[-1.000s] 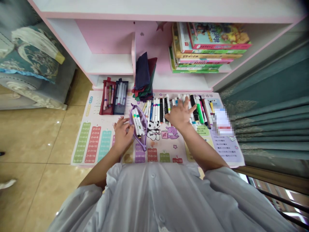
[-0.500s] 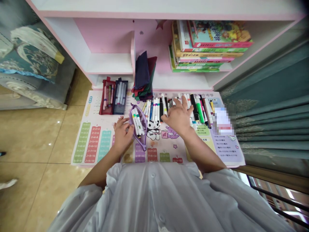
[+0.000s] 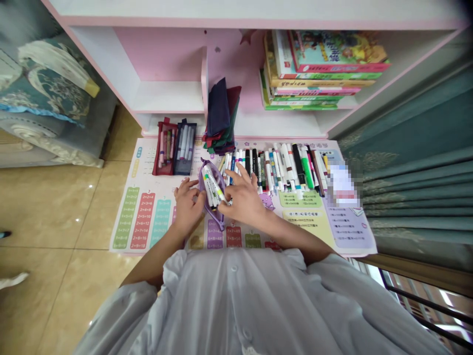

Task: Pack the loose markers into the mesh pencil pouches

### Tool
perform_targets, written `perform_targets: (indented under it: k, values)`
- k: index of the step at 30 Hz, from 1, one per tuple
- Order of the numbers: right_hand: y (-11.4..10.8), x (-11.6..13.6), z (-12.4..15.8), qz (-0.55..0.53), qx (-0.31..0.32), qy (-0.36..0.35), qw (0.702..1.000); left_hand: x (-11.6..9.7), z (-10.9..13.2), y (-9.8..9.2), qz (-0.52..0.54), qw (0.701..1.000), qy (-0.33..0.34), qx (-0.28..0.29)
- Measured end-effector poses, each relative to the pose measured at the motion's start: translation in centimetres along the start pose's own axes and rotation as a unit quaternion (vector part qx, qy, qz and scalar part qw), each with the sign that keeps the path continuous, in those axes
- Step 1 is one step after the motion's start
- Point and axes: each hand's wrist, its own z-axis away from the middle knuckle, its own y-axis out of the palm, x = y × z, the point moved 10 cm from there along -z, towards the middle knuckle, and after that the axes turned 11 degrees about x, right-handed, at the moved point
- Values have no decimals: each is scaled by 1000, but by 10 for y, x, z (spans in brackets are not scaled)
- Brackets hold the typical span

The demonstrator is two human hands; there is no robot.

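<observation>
Where the pouch (image 3: 212, 197) gapes, both hands (image 3: 188, 209) (image 3: 242, 199) flank it.

left hand (image 3: 187, 209) curled, right hand (image 3: 241, 201) angled inward (splayed)

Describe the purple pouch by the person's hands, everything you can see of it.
The purple pouch is a slim, soft case that looks like fabric, lying open and tapering to a point at its near end. It rests on a printed mat and holds several white markers with coloured bands. The left hand grips its left edge, while the fingers of the right hand reach across to its right side.
</observation>
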Motion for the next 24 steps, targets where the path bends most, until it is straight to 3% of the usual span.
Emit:
perform_targets:
  k: [7, 17, 24]
  values:
    - [23, 9, -15, 27, 52, 21, 998, 1, 0, 0, -5, 1000, -4, -2]
    - [36, 4, -19, 60, 37, 37, 997, 1, -1, 0, -2, 1000, 1, -3]
    - [34, 3, -19, 47, 12, 25, 999, 0, -1, -1, -1, 1000, 9, -8]
